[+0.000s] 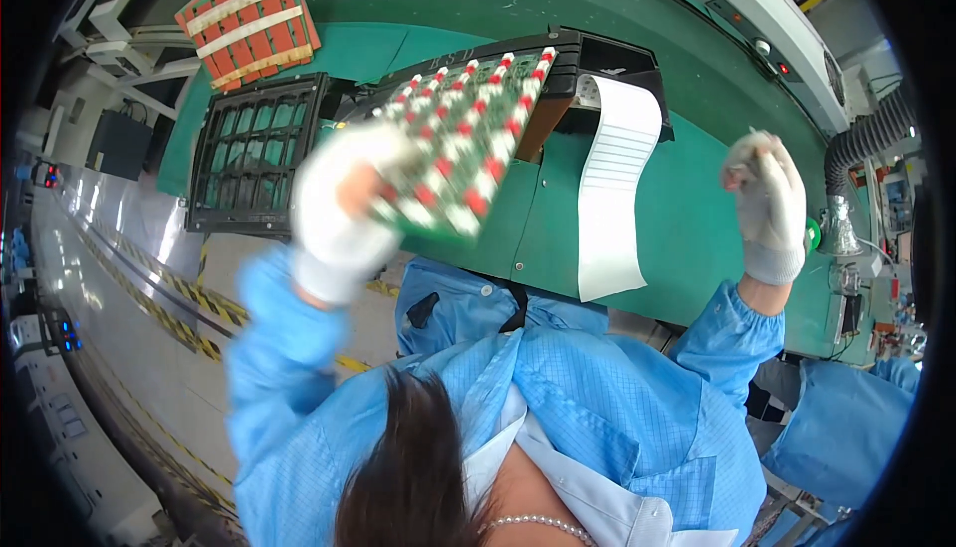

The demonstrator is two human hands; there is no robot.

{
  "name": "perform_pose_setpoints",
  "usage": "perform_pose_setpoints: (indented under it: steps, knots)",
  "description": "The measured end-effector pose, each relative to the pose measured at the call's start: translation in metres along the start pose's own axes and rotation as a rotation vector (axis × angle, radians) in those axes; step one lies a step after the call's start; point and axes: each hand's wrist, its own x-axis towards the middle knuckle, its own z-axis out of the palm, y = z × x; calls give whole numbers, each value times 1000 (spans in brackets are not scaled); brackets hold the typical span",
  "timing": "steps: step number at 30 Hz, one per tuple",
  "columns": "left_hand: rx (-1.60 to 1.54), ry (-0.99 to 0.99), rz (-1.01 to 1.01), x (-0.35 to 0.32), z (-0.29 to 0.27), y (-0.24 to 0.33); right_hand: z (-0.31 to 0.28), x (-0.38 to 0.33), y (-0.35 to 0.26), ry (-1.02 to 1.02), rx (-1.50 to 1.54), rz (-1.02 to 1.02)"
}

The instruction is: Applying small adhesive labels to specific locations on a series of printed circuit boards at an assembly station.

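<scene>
My left hand [344,204], in a white glove with bare fingertips and smeared by motion, grips the left edge of a green circuit board panel [448,144]. Rows of red and white parts cover the panel, which is tilted above the bench. On the right, my right hand [775,199], gloved the same way, is raised over the bench with its fingers curled together. Whatever may lie between those fingertips is too small to make out. Between my hands, a long strip of white labels [615,189] hangs out of a black label printer [622,57].
A black slotted tray frame [249,154] lies at the left end of the green bench [498,248]. Behind it sits a banded stack of red-brown boards [254,19]. At right, a flexible duct [866,139] with a metal nozzle comes down near my right hand.
</scene>
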Motion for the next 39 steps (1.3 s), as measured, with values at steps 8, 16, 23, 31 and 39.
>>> perform_pose_setpoints:
  steps: [8, 16, 23, 31, 39]
  knots:
    - [-39, 566, -560, -41, -40, 48, 104, 16, -23, -415, -582, -202]
    - [-531, 666, -227, -17, -37, 5, 188, 82, -42, -611, -244, -394]
    - [-1270, 618, -1123, -55, 11, -25, 187, 157, -118, -698, -1083, -689]
    - [-1130, 575, -1014, -83, 27, -32, 202, 192, -113, -806, -1101, -540]
    - [-1130, 559, -1008, -87, 26, -36, 216, 193, -122, -856, -1319, -438]
